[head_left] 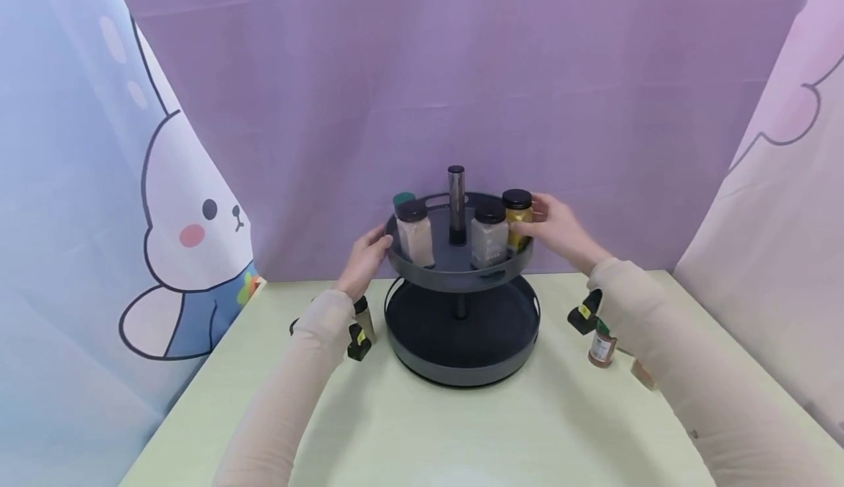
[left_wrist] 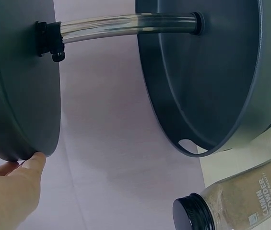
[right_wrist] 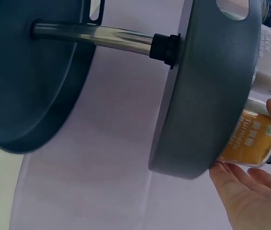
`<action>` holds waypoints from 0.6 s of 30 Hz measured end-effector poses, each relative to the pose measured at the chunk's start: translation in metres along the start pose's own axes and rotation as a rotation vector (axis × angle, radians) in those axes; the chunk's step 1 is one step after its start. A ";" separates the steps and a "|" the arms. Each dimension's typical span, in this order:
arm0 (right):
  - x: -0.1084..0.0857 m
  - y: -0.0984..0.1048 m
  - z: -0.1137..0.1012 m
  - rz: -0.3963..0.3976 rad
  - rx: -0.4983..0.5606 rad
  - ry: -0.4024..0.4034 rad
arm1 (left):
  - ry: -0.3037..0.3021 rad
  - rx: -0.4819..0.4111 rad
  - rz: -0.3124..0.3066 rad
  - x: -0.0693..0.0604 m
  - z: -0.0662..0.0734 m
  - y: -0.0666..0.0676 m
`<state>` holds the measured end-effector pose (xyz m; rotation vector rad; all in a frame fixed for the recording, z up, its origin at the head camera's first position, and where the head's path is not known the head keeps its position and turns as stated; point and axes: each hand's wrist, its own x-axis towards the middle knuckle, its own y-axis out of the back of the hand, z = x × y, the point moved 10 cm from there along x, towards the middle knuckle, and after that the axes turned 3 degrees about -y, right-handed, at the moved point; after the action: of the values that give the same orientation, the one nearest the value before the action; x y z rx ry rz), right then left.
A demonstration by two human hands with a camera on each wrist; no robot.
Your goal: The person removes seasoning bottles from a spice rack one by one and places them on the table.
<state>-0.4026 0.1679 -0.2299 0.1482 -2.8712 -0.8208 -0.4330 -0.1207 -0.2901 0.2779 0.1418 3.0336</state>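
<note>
A dark two-tier turntable rack has an upper tray (head_left: pixel 455 282) and a lower tray (head_left: pixel 464 376), joined by a metal post (head_left: pixel 456 198). On the left, my left hand (head_left: pixel 361 261) touches the outer wall of the upper tray with thumb and fingertips. Across from it, my right hand (head_left: pixel 560 232) holds a yellow turmeric jar (right_wrist: pixel 250 139) with a black lid, thumb in front and fingers behind, at the upper tray's right side. Also on that tray are a grey-white spice jar (head_left: pixel 489 242), a pale pinkish jar (head_left: pixel 415 238) and a green-lidded jar (head_left: pixel 404 198), mostly hidden.
A cumin powder jar (left_wrist: pixel 245 196) stands on the table left of the rack, partly behind the left forearm. Right of the rack are a green-topped small jar (head_left: pixel 601 349) and another small jar (head_left: pixel 642 373), partly behind the right sleeve. A purple curtain (head_left: pixel 316 106) hangs behind.
</note>
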 end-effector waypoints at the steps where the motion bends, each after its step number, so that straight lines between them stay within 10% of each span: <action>1: 0.003 -0.001 0.000 0.003 0.003 0.004 | 0.002 -0.003 0.003 0.000 0.000 0.000; 18: 0.015 0.001 0.005 0.025 -0.061 -0.026 | -0.007 0.009 -0.001 0.000 0.000 -0.006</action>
<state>-0.4178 0.1694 -0.2316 0.0951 -2.8617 -0.9112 -0.4324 -0.1143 -0.2911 0.2885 0.1546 3.0314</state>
